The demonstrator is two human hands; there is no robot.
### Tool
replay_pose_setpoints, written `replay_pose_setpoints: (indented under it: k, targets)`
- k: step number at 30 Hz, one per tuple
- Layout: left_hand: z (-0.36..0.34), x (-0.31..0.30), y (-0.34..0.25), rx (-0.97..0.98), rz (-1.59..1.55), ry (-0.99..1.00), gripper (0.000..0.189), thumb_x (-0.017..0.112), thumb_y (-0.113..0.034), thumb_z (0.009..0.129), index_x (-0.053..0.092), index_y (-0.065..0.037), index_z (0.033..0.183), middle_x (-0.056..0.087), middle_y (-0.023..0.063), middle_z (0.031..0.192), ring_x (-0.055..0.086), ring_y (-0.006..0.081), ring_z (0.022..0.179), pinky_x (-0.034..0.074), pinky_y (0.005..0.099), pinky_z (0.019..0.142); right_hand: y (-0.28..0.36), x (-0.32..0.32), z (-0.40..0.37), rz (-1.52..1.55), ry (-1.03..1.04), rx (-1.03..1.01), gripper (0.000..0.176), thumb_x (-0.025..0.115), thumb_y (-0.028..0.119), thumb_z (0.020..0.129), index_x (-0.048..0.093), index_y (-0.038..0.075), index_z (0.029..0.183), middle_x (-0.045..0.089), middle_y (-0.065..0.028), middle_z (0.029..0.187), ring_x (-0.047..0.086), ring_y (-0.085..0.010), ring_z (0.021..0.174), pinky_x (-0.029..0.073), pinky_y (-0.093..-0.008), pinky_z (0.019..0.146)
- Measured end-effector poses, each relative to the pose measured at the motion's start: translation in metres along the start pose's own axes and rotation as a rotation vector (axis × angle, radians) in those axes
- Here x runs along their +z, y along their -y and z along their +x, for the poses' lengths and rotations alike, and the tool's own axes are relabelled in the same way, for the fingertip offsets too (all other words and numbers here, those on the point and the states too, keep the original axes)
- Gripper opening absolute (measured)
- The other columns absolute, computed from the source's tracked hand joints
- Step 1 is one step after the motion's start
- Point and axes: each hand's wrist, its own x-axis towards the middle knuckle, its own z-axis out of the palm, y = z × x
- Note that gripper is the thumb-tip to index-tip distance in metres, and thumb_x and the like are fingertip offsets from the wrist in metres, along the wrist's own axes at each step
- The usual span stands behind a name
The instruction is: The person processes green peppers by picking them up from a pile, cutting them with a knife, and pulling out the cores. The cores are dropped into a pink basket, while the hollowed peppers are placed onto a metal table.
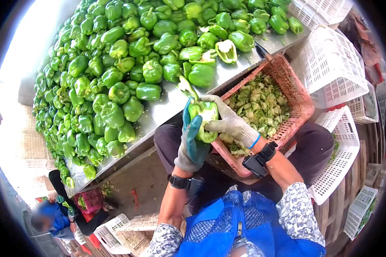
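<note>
Gripping cut pepper (204, 112) between left hand (190, 143) and right hand (230, 123), off near edge of counter (161, 112), presumably for steadiness.

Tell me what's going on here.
Someone sitting at a metal table has a cut-open green pepper between both gloved hands, left hand and right hand, its pale inside showing. A big pile of green peppers covers much of the table. Between the person's legs stands a reddish crate holding pale green scraps. Another person is near the table's far corner.
</note>
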Motion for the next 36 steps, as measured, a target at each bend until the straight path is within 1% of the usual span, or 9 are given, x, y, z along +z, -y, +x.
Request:
replay_pose_setpoints:
  k: [2, 5, 13, 21, 24, 29, 30, 33, 36]
  targets:
    - [-0.002, 0.006, 0.004, -0.261, -0.525, -0.018, 0.058, 0.064, -0.024, 0.096, 0.041, -0.014, 0.148, 0.053, 0.0068, 0.140, 0.053, 0.0216, 0.129, 0.045, 0.0382, 0.108, 0.006, -0.001, -0.007, -0.648, -0.165, 0.073, 0.082, 0.079, 0.017, 0.071, 0.041, 0.011, 0.144, 0.056, -0.0149, 0.132, 0.060, -0.0281, 0.119, 0.048, -0.0366, 0.102]
    - [0.002, -0.006, 0.044, -0.274, -0.408, 0.019, 0.049, 0.062, -0.024, 0.099, 0.045, -0.015, 0.143, 0.054, 0.0045, 0.137, 0.054, 0.0202, 0.126, 0.047, 0.0385, 0.107, -0.003, -0.002, -0.018, -1.148, -0.275, -0.127, 0.089, 0.080, 0.017, 0.064, 0.041, 0.014, 0.144, 0.061, -0.0155, 0.126, 0.061, -0.0373, 0.115, 0.053, -0.0444, 0.094]
    - [0.007, -0.002, 0.068, -0.408, -0.317, 0.062, 0.040, 0.058, -0.026, 0.104, 0.048, -0.011, 0.140, 0.060, 0.0046, 0.130, 0.062, 0.0181, 0.117, 0.054, 0.0337, 0.100, -0.017, -0.004, -0.024, -1.528, -0.147, -0.063, 0.089, 0.078, 0.026, 0.070, 0.036, 0.008, 0.147, 0.065, -0.0182, 0.104, 0.068, -0.0356, 0.087, 0.056, -0.0470, 0.071]
    - [-0.003, -0.017, 0.063, -0.761, -0.127, 0.086, 0.049, 0.062, -0.028, 0.101, 0.046, -0.012, 0.145, 0.063, 0.0053, 0.127, 0.070, 0.0199, 0.103, 0.064, 0.0417, 0.073, -0.016, -0.042, -0.038, -1.128, 0.103, 0.137, 0.074, 0.068, 0.023, 0.074, 0.046, 0.012, 0.144, 0.071, -0.0236, 0.104, 0.069, -0.0415, 0.093, 0.056, -0.0496, 0.080]
    - [0.000, -0.023, 0.054, -0.778, -0.127, 0.257, 0.055, 0.063, -0.027, 0.100, 0.043, -0.012, 0.149, 0.063, 0.0069, 0.131, 0.071, 0.0218, 0.100, 0.064, 0.0401, 0.070, -0.024, -0.076, -0.046, -0.782, 0.051, 0.138, 0.054, 0.064, 0.016, 0.082, 0.060, 0.009, 0.135, 0.071, -0.0216, 0.112, 0.072, -0.0301, 0.098, 0.056, -0.0366, 0.087]
    - [0.006, -0.016, 0.056, -0.746, -0.351, 0.252, 0.059, 0.064, -0.031, 0.098, 0.043, -0.011, 0.150, 0.061, 0.0105, 0.135, 0.067, 0.0249, 0.114, 0.064, 0.0407, 0.078, -0.057, -0.133, -0.069, 0.557, -0.194, 0.317, 0.057, 0.053, 0.025, 0.087, 0.055, 0.002, 0.140, 0.073, -0.0110, 0.102, 0.071, -0.0173, 0.065, 0.061, -0.0339, 0.058]
    - [0.005, -0.017, 0.061, -0.722, -0.449, 0.252, 0.057, 0.062, -0.031, 0.099, 0.043, -0.013, 0.149, 0.060, 0.0107, 0.137, 0.067, 0.0257, 0.113, 0.063, 0.0402, 0.078, -0.066, -0.136, -0.072, 0.486, -0.366, 0.351, 0.061, 0.055, 0.033, 0.091, 0.050, 0.005, 0.145, 0.072, -0.0151, 0.100, 0.071, -0.0195, 0.064, 0.059, -0.0364, 0.059]
    - [0.011, -0.015, 0.066, -0.665, -0.450, 0.228, 0.054, 0.059, -0.038, 0.102, 0.047, -0.012, 0.147, 0.060, 0.0106, 0.137, 0.066, 0.0279, 0.116, 0.059, 0.0470, 0.089, -0.076, -0.149, -0.080, -1.227, -0.517, 0.515, 0.078, 0.057, 0.061, 0.094, 0.040, 0.012, 0.152, 0.070, -0.0242, 0.102, 0.072, -0.0261, 0.090, 0.055, -0.0375, 0.074]
    - [0.017, 0.001, 0.071, -0.442, -0.071, 0.147, 0.054, 0.062, -0.033, 0.101, 0.048, -0.010, 0.147, 0.059, 0.0092, 0.134, 0.063, 0.0250, 0.118, 0.056, 0.0402, 0.095, -0.105, -0.163, -0.089, -0.404, -0.741, 0.306, 0.071, 0.049, 0.059, 0.100, 0.044, 0.007, 0.149, 0.069, -0.0188, 0.109, 0.069, -0.0270, 0.097, 0.057, -0.0386, 0.079]
